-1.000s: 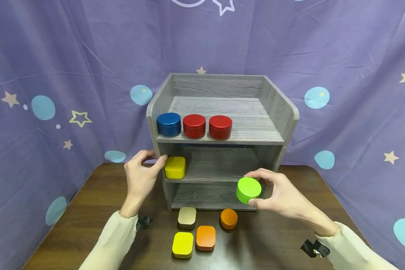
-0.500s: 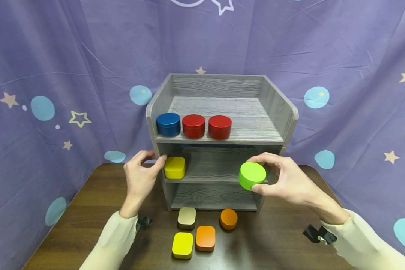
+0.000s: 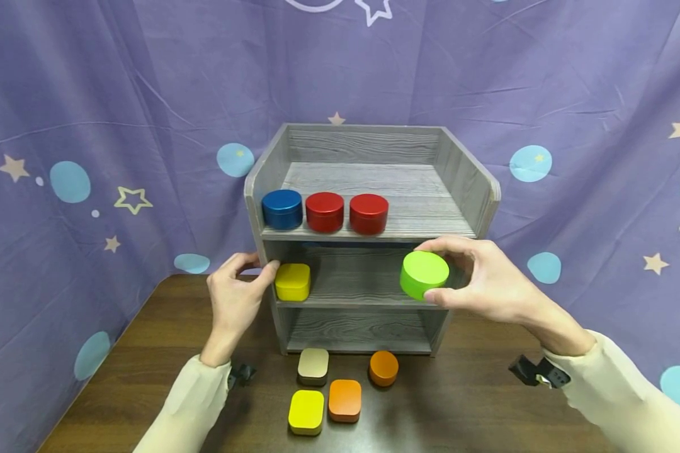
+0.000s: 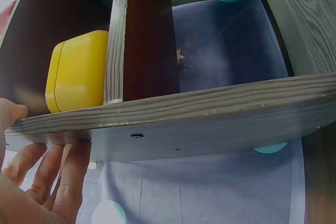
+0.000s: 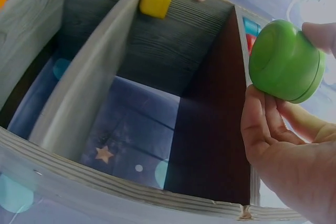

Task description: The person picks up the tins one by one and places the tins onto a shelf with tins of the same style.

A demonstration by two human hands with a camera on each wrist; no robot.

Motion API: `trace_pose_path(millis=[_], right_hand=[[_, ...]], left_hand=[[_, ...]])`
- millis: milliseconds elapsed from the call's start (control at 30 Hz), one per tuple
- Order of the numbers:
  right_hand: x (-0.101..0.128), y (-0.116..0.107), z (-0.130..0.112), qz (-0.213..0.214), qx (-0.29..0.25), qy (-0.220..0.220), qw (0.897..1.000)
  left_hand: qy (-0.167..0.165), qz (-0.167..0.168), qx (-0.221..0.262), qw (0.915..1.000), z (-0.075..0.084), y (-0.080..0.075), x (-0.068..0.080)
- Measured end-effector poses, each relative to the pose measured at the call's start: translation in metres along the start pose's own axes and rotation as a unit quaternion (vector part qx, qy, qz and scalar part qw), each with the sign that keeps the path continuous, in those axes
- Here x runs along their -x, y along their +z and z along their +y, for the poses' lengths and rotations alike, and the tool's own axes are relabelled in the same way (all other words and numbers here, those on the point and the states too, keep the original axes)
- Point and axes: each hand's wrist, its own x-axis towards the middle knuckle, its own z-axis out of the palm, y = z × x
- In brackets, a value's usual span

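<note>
A round green tin [image 3: 424, 275] is pinched between the thumb and fingers of my right hand [image 3: 490, 283], raised in front of the right part of the middle shelf. My left hand [image 3: 235, 292] grips the left side panel of the grey wooden shelf unit [image 3: 351, 296], thumb at its front edge and fingers on the outer face [image 4: 63, 177]. Close by that thumb, a square yellow tin [image 3: 293, 282] stands at the left end of the middle shelf. On the top shelf, a blue round tin [image 3: 282, 209] and two red round tins, left [image 3: 325, 212] and right [image 3: 369, 214], form a row.
On the brown table [image 3: 164, 352] before the unit lie a cream square tin [image 3: 313, 366], an orange round tin [image 3: 383, 369], an orange square tin [image 3: 345, 401] and a second yellow square tin [image 3: 306, 412]. A purple patterned curtain [image 3: 175, 82] hangs behind.
My right hand has lifted the green tin from the lower shelf's height up to the middle shelf's height. The left hand keeps its grip on the side panel.
</note>
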Motion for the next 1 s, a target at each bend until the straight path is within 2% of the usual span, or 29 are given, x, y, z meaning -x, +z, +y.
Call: trace_pose_path(millis=[433, 1000], right_hand=[[-0.017, -0.012, -0.01, 0.015, -0.008, 0.007, 1.0], [-0.038, -0.022, -0.015, 0.036, -0.009, 0.049, 0.998]], left_hand=[[-0.002, -0.003, -0.008, 1.0, -0.001, 0.0, 0.0], [0.003, 0.0, 0.001, 1.0, 0.001, 0.0, 0.001]])
